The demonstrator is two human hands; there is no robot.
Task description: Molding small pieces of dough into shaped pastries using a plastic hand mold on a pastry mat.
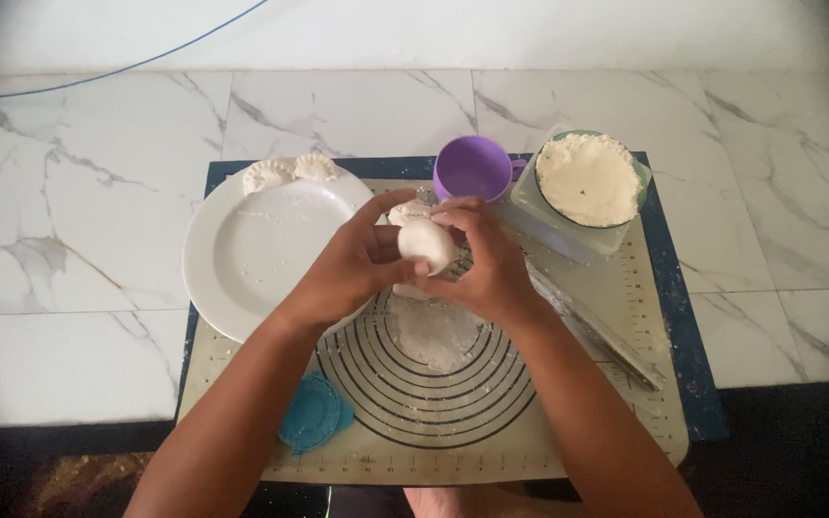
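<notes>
Both hands meet above a silicone baking mat (616,288) printed with black rings. My left hand (352,273) and my right hand (491,264) together pinch a round piece of white dough (426,242), held just above the mat. More pale dough (405,213) peeks out behind my fingers. Two shaped, crimped dumplings (290,172) lie on the far rim of a white plate (251,254) to the left.
A purple cup (472,168) stands behind the hands. A green bowl of flour (589,179) sits in a clear tub at the right. A rolling pin (597,326) lies on the mat's right side. A blue dumpling press (311,412) rests at front left. Flour (438,336) dusts the rings.
</notes>
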